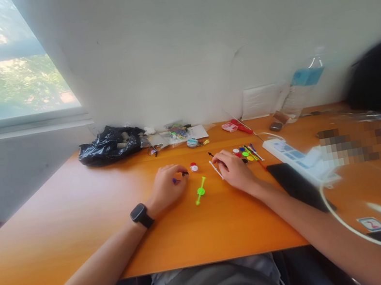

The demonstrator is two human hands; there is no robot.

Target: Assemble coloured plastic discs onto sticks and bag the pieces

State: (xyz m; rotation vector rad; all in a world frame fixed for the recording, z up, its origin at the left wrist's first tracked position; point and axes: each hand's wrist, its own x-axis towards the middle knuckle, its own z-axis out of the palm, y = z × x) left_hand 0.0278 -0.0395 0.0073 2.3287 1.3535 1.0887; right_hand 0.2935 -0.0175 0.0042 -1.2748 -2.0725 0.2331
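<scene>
My left hand, a dark watch on its wrist, is closed in a pinch on a small black plastic piece. A dark blue piece shows beside its fingers. My right hand has curled fingers, and the tip of a black plastic arrow juts out past them; its other end is hidden. Against the right fingertips lies a thin white plastic arrow. Between the hands, nearer me, rests a bright green plastic arrow with a round disc at its middle. Red and white discs lie just beyond it.
Several coloured discs and sticks lie right of my right hand. Farther right are a black phone-like slab, a white power strip and cables. A black plastic bag, small packets and a bottle stand along the wall.
</scene>
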